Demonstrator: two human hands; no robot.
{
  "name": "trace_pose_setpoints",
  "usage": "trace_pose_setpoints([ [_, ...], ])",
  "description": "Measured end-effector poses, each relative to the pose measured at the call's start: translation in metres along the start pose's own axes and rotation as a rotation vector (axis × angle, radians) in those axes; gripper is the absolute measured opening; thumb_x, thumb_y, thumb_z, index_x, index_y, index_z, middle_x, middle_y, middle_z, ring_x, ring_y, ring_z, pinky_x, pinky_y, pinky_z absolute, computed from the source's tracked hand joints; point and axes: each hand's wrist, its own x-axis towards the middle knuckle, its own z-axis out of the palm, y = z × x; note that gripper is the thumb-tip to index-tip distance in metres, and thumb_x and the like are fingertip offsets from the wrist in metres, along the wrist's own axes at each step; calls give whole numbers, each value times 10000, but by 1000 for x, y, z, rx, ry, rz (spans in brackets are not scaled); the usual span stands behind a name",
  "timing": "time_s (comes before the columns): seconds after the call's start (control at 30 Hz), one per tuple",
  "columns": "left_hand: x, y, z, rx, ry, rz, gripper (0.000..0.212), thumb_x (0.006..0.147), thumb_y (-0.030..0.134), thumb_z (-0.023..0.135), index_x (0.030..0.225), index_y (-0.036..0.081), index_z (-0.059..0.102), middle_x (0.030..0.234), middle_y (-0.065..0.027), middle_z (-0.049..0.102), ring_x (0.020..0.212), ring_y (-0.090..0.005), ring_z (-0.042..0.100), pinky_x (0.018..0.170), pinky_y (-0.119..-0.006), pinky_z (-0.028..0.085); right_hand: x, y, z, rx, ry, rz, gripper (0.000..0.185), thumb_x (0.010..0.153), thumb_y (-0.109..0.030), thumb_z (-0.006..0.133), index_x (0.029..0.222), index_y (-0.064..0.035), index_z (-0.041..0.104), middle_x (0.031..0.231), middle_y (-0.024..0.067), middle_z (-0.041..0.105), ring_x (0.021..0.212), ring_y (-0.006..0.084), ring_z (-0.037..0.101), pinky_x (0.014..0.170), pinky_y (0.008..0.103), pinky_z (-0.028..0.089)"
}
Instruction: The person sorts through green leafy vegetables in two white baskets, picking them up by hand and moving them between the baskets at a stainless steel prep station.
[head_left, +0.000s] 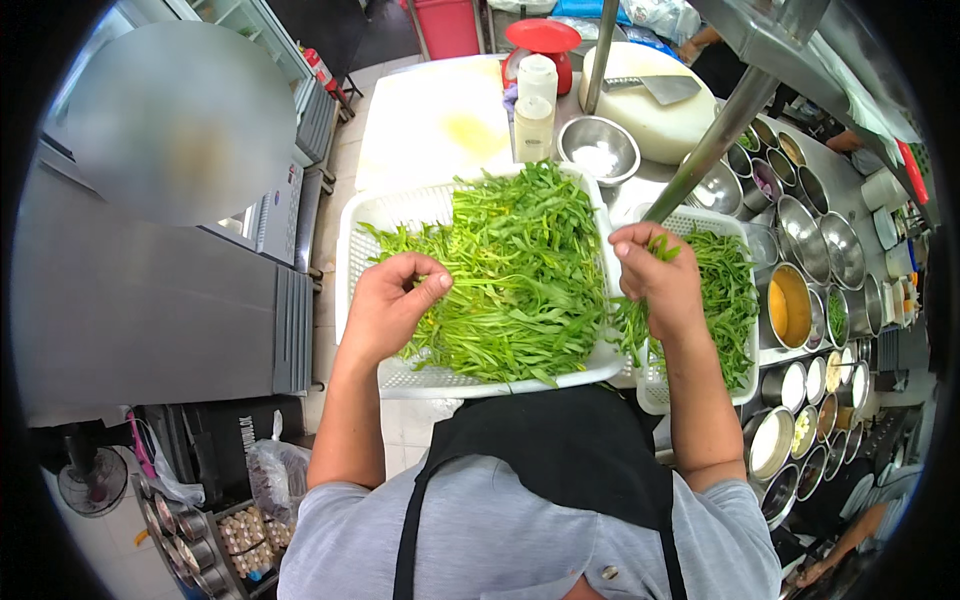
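A large white plastic basket (346, 259) sits before me, heaped with cut leafy greens (517, 315) that look like water spinach. Over its left side, my left hand (397, 304) pinches a pale green stem (487, 283) between thumb and forefinger; the stem's leafy end lies across the heap. My right hand (664, 277) is closed around a small bunch of greens (636, 326), above the gap between this basket and a smaller white basket (752, 337). More leafy greens (724, 300) fill the smaller basket, partly hidden behind my right forearm.
Behind the baskets are a white cutting board (420, 127), squeeze bottles (534, 124), a steel bowl (598, 150) and a cleaver (667, 88) on a round block (637, 139). A metal post (712, 142) slants down near my right hand. Several steel pots (787, 304) line the right.
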Motion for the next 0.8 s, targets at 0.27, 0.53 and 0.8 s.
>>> trace_pose_setpoints([
  [0.27,-5,15,12,-243,19,-127,124,936,131,699,937,9,687,838,-32,688,794,-106,624,750,-263,502,-11,6,46,-787,-254,-657,130,836,-99,698,960,-74,730,833,95,646,797,268,652,693,382,520],
  [0.53,1,22,37,-523,55,-72,134,928,88,701,1023,1,664,872,-32,677,799,-106,622,742,-248,495,1,13,69,-670,-445,-553,186,769,-48,733,955,-41,730,824,93,666,782,245,660,710,344,520],
  [0.8,4,7,48,-282,9,-114,211,962,119,643,1131,-7,640,919,-36,678,841,-101,611,750,-241,490,6,6,63,-480,-226,-141,170,872,-163,752,945,-10,745,728,37,673,682,126,605,647,284,487],
])
